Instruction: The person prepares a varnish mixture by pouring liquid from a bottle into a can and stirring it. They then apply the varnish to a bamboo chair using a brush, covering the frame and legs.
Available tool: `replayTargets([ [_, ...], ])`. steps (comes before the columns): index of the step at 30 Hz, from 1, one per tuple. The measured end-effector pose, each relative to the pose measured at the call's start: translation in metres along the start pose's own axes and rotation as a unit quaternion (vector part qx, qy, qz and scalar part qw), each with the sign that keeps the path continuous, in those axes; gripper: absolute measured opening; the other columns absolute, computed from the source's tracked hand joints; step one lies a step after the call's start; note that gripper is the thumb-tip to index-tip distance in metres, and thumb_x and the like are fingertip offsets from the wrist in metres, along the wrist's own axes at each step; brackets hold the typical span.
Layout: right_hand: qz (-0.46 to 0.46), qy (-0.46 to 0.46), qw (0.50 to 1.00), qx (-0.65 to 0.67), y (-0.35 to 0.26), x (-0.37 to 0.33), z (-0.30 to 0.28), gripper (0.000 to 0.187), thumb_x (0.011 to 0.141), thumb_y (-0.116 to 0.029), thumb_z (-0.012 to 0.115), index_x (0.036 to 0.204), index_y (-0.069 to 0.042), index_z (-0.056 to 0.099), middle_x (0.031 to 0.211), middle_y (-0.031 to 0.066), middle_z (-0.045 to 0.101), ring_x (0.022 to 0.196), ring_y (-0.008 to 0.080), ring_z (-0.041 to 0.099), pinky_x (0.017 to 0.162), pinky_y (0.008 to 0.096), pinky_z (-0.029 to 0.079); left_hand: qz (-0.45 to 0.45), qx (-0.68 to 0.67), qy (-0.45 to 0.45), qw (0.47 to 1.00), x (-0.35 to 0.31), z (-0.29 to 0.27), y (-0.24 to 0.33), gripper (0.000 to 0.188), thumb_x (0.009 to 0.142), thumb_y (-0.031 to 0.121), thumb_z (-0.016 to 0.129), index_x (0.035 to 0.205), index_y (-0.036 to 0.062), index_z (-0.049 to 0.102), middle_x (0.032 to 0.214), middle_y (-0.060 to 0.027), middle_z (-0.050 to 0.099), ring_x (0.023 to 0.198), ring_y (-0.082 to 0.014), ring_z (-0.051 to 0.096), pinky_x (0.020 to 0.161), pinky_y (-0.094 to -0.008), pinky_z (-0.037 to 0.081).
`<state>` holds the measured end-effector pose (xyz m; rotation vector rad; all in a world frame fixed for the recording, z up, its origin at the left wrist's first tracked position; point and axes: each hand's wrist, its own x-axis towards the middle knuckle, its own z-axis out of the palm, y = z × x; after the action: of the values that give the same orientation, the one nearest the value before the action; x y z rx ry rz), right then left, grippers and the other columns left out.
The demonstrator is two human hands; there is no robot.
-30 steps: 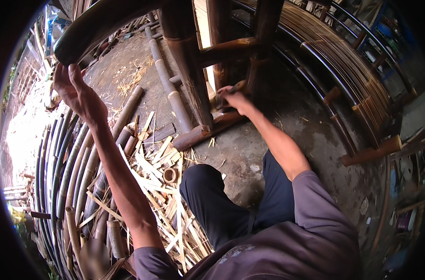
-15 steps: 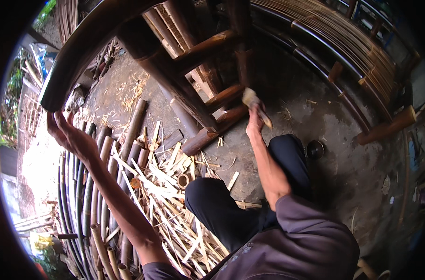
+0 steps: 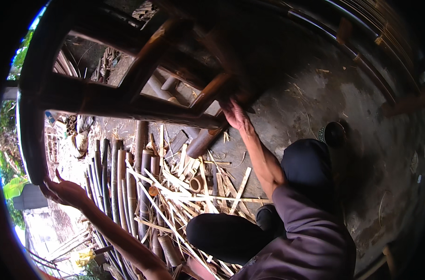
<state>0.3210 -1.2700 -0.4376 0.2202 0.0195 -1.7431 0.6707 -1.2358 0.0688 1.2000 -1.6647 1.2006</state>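
A dark brown bamboo furniture frame (image 3: 123, 106), perhaps a chair or bench, stands tilted before me, with thick poles and cross rungs. My left hand (image 3: 65, 190) holds the lower end of its curved pole (image 3: 34, 154) at the far left, fingers against the pole and thumb apart. At the frame's lower joint, beside a short rung (image 3: 215, 91), is my right hand (image 3: 237, 115). It was holding a paintbrush with pale bristles half a second ago; now the bristles are lost in shadow, and only a dark tip like the handle's end shows beside the hand.
A dark bowl (image 3: 333, 134) stands on the concrete floor right of my knee. Split bamboo strips (image 3: 198, 198) and cut bamboo poles (image 3: 116, 179) lie at the left and in front of my legs. Another slatted bamboo piece (image 3: 369, 70) stands at the upper right.
The frame has turned and tipped, its curved pole end coming lower and nearer with my left hand. My right hand has shifted left, and the brush has gone largely out of sight.
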Motion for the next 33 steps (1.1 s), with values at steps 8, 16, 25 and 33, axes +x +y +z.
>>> replayTargets([
  [8,-0.169,0.275,0.939,-0.121,0.042,-0.002,0.019,0.057,0.091,-0.024,0.069,0.143,-0.020,0.044,0.146,-0.0010,0.038,0.127,0.0140,0.041,0.098,0.0288,0.045,-0.129,-0.237,0.036,0.962,0.006,0.009,-0.016,0.037,0.098,0.017,0.053,0.129,-0.0044,0.050,0.139,-0.0202,0.037,0.128,-0.0286,0.044,0.100,-0.0377,0.053],
  [16,-0.377,0.286,0.601,-0.644,-0.008,0.076,-0.044,0.055,0.096,-0.027,0.061,0.145,-0.010,0.039,0.136,0.0078,0.052,0.125,0.0212,0.048,0.107,0.0331,0.037,-0.271,-0.517,0.080,0.808,0.035,0.022,0.065,0.046,0.101,0.024,0.048,0.136,-0.0040,0.038,0.141,-0.0187,0.039,0.132,-0.0289,0.041,0.108,-0.0492,0.040],
  [25,-0.005,0.108,0.988,-0.112,0.027,-0.025,0.015,0.034,0.095,-0.021,0.062,0.127,-0.012,0.053,0.118,0.0071,0.061,0.109,0.0172,0.059,0.096,0.0425,0.051,0.043,0.160,0.018,0.986,0.000,-0.003,0.010,0.032,0.095,0.009,0.058,0.125,-0.0012,0.054,0.133,-0.0232,0.046,0.127,-0.0310,0.045,0.102,-0.0372,0.048],
  [33,-0.036,0.010,0.865,-0.500,-0.010,-0.041,-0.014,0.047,0.092,-0.024,0.066,0.134,-0.008,0.052,0.126,0.0079,0.060,0.114,0.0163,0.056,0.100,0.0308,0.044,-0.227,-0.320,0.058,0.918,0.020,0.001,0.057,0.049,0.101,0.025,0.048,0.134,-0.0092,0.037,0.135,-0.0197,0.038,0.127,-0.0287,0.044,0.104,-0.0445,0.047],
])
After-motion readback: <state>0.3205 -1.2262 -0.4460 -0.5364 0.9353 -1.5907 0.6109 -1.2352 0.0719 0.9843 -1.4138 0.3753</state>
